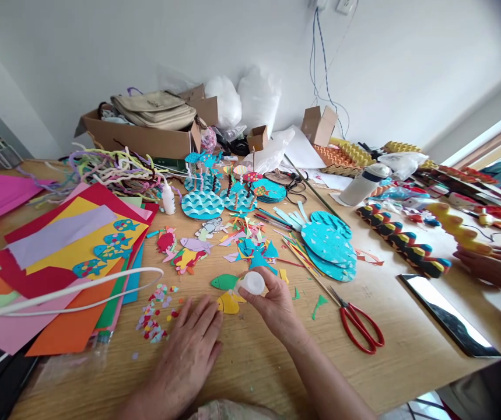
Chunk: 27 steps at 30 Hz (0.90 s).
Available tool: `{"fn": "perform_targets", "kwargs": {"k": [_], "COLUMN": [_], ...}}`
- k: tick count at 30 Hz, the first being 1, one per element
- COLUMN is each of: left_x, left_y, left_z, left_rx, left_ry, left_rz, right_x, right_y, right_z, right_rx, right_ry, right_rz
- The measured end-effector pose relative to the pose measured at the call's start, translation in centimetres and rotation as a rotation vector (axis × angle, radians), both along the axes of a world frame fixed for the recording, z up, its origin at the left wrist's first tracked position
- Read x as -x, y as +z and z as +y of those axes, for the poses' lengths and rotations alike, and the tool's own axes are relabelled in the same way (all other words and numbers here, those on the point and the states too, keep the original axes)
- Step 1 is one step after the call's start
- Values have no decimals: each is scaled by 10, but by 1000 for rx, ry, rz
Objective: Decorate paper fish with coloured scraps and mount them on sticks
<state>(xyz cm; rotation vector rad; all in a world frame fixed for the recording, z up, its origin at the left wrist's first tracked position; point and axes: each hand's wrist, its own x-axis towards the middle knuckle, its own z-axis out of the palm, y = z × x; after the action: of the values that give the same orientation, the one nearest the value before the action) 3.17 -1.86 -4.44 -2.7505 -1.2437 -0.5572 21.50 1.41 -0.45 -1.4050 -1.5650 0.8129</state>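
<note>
My left hand point(195, 341) lies flat on the wooden table, its fingers stretched out and the fingertips at the left edge of a yellow paper fish point(229, 303). In my right hand point(272, 300) is a small white bottle point(253, 283), tilted over the yellow fish, its tip hard to make out. Just above the yellow fish lies a green paper fish point(224, 282). Small coloured paper dots point(156, 315) are scattered left of my left hand. Further back are more cut paper fish point(195, 245) and paper scraps point(256, 251).
Red-handled scissors point(359, 329) and a phone point(449, 315) lie to the right. Coloured sheets point(70, 291) and a white cable point(101, 280) are left. Blue discs point(329, 245), a standing glue bottle point(168, 198) and boxes point(140, 137) are behind. Another person's hand point(490, 268) is at far right.
</note>
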Motion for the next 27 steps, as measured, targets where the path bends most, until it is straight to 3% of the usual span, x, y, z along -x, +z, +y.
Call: {"fn": "perform_targets", "kwargs": {"k": [13, 27], "left_x": [-1, 2], "left_y": [-3, -3], "left_z": [1, 1], "left_rx": [-50, -44], "left_ry": [-8, -34], "left_rz": [-16, -6], "right_x": [8, -3], "right_y": [4, 4], "right_z": [2, -21], "right_rx": [-16, -8], "right_ry": [29, 11], "right_rz": [1, 8]}}
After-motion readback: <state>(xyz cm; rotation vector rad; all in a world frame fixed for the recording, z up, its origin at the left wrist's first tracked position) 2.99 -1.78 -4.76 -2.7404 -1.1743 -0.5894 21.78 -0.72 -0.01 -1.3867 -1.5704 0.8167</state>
